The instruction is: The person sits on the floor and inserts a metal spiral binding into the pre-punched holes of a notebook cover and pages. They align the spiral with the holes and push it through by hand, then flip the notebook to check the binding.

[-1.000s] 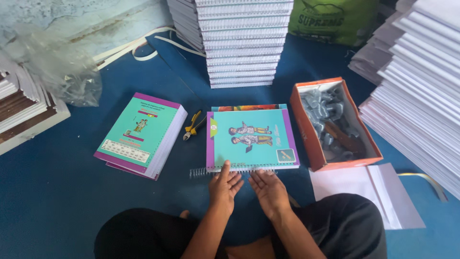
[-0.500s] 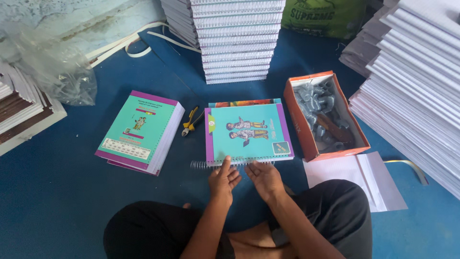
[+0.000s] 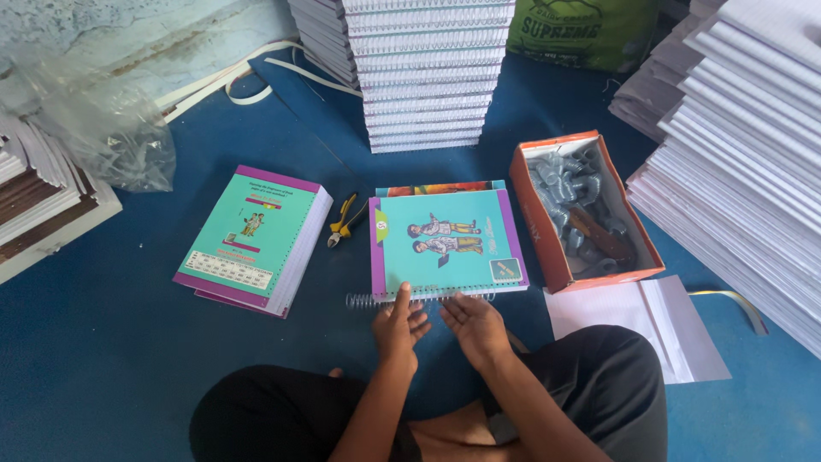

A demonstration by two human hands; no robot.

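Keep left hand (image 3: 400,323) and right hand (image 3: 475,322) fingers loosely spread, holding nothing, maybe touching wire coil (image 3: 419,299). Roll coil gently into teal notebook (image 3: 445,241) edge just beyond fingertips.

A teal, purple-edged, paper-covered notebook (image 3: 445,241) is laid flat on the blue floor at the centre of the frame, cover up. A silver wire spiral coil (image 3: 368,300) is threaded along its lower edge, protruding past the lower left corner.
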